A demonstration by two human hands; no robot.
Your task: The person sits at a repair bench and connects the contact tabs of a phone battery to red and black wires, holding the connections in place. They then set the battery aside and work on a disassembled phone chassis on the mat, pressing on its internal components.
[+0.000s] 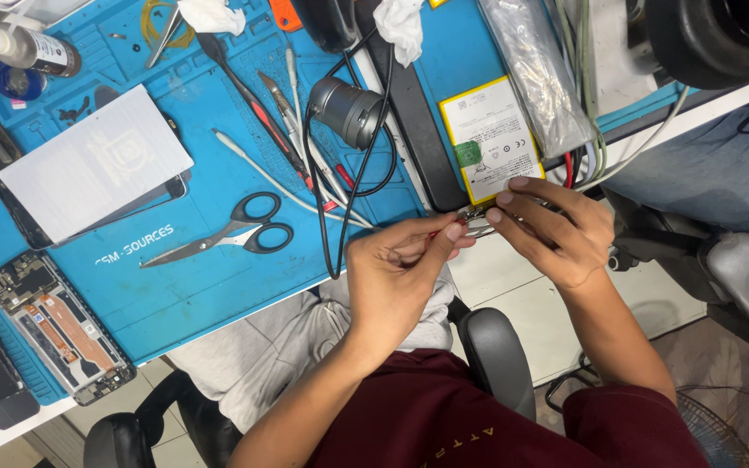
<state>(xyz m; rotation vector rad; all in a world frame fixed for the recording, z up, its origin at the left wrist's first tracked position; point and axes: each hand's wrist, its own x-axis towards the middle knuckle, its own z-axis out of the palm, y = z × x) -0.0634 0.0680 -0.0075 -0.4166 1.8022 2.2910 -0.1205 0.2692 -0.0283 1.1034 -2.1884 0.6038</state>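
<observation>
The left hand (396,277) sits lowest and closest, fingers curled, thumb and forefinger pinched shut on a thin red-tipped tool (440,230) that pokes out toward the right hand (556,230). That hand's fingertips are closed on a small metal part (478,221), which lies right between the two hands, at the table's (721,100) front edge; what the part is cannot be told, as the fingers hide most of it. The tool's tip meets the part just left of the right fingertips. Just above the right hand lies a white battery (489,134) with a yellow border, its lower edge touching the fingertips. Beside it runs a bundle of wires (587,156). Further left, on the blue mat (175,286), a black cable (331,217) loops past a dark lens (348,110); scissors (236,230) lie well apart, and an opened phone (58,325) lies near the mat's left end.
</observation>
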